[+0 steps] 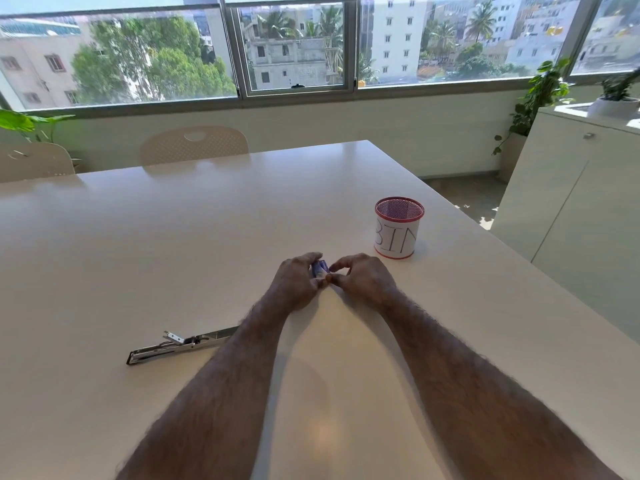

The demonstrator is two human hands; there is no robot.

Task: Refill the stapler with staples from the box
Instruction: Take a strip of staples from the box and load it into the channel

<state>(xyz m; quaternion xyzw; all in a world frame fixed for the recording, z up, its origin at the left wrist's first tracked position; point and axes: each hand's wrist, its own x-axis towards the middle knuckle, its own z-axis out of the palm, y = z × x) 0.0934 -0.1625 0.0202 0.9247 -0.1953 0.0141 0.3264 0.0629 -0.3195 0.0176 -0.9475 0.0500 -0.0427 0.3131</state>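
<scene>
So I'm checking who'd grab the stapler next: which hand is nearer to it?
Left. The left hand is up and to the right of the stapler, whose far end runs under the left forearm. The right hand is farther right. Both hold the small staple box.

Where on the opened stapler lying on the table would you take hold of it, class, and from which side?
Grip the stapler at its bare left half, fingers pinching the long sides from above. It lies flat and narrow, its right end runs under the left forearm, and the raised part mid-length is best avoided.
</scene>
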